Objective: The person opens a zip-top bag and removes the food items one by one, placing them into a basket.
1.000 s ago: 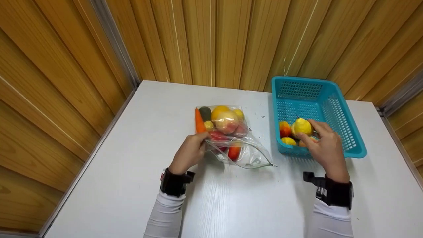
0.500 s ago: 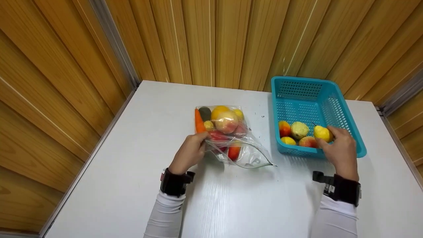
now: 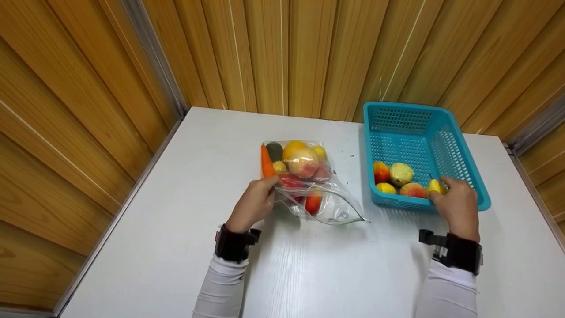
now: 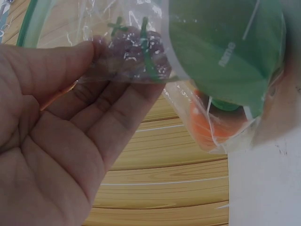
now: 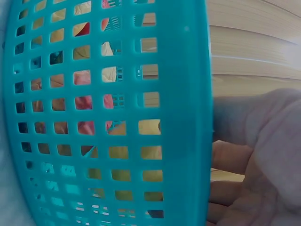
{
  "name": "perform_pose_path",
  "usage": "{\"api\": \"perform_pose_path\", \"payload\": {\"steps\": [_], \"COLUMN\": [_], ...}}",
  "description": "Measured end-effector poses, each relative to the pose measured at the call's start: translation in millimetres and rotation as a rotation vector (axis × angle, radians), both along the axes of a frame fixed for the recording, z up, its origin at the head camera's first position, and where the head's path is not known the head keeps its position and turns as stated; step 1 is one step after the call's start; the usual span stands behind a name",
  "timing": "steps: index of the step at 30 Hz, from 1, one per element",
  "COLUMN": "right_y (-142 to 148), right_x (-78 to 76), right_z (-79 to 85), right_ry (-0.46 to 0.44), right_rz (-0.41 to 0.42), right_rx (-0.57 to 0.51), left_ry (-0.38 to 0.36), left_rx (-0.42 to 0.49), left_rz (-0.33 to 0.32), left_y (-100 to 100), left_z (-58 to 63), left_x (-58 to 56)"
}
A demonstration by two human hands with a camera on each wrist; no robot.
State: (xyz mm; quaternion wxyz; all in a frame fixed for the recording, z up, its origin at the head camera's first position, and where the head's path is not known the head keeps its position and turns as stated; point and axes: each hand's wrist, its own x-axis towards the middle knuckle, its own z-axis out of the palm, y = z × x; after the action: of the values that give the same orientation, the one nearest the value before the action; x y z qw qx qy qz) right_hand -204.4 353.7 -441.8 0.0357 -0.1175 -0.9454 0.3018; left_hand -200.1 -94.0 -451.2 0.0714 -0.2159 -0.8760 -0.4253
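Note:
My left hand [image 3: 251,205] pinches the edge of a clear zip bag [image 3: 342,212] lying on the table. Inside it are a carrot [image 3: 267,162], a peach-like fruit [image 3: 303,163] and several other fruits and vegetables. In the left wrist view, thumb and fingers grip the plastic beside a green printed patch [image 4: 225,47]. At the near right corner of the teal basket [image 3: 399,201], my right hand [image 3: 459,210] holds a yellow pear [image 3: 434,187] between thumb and fingers. The basket's wall [image 5: 183,108] hides the pear and fingertips in the right wrist view.
Beside the pear in the basket sit a peach [image 3: 413,190], a pale green-yellow fruit [image 3: 401,173], a lemon-yellow fruit [image 3: 386,188] and a red-orange fruit [image 3: 381,172]. Wood-patterned walls [image 3: 309,57] border the white table [image 3: 318,269].
My right hand has carried the pear rightward from above the other fruit and lowered it into the basket's near right corner. The left hand and the bag stay put.

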Motion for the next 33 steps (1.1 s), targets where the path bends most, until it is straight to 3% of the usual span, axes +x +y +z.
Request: {"api": "perform_pose_path", "payload": {"steps": [12,21,24,33], "right_y": [-6.4,-20.5,-28.0,-70.3], "right_x": [0.2,2.9,6.7,24.1], "right_z": [-1.6,4.3,10.9,34.7], "right_ry": [0.073,0.108,0.164,0.463], "right_rz": [0.045,0.079,0.107,0.253], "right_rx": [0.033,-0.008,-0.030,-0.148], "left_ry": [0.004,-0.018,-0.023,-0.021], "left_rx": [-0.029,-0.017,-0.010,-0.010], "left_rz": [0.005,0.001,-0.004,0.000], "left_y": [-0.2,0.1,0.3,0.0], "left_z": [0.4,2.4,2.4,1.8], "left_x": [-0.2,0.4,-0.2,0.0]}}
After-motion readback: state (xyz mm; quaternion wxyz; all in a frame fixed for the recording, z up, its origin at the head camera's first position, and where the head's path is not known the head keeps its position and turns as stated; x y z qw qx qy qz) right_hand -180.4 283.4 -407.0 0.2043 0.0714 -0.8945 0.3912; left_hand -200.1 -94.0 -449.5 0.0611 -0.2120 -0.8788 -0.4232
